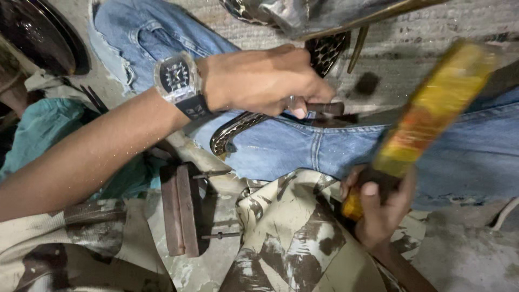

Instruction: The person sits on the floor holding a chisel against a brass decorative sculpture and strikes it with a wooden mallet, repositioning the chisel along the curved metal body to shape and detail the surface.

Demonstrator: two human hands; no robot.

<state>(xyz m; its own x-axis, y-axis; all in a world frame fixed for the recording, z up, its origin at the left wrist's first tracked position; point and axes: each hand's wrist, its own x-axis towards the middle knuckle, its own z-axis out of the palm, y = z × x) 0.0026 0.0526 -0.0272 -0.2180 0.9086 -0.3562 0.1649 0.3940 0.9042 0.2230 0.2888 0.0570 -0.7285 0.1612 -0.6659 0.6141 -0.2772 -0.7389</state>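
Yellow-handled tool [432, 108] gripped tight in right hand [378, 208], raised mid-swing; left hand [265, 81] pinching dark punch [324, 108] steady against metal strip [238, 127] across denim-clad leg [335, 148].

At twelve o'clock from my right hand [381, 208] my blurred flat wooden tool [430, 113] is yellow and orange. My wristwatch [175, 78] has a clear case, black dial and black strap. The faded blue denim jeans [324, 146] run under a cream-and-brown blotched cloth [294, 232] at six o'clock; a teal cloth [43, 127] lies at nine.
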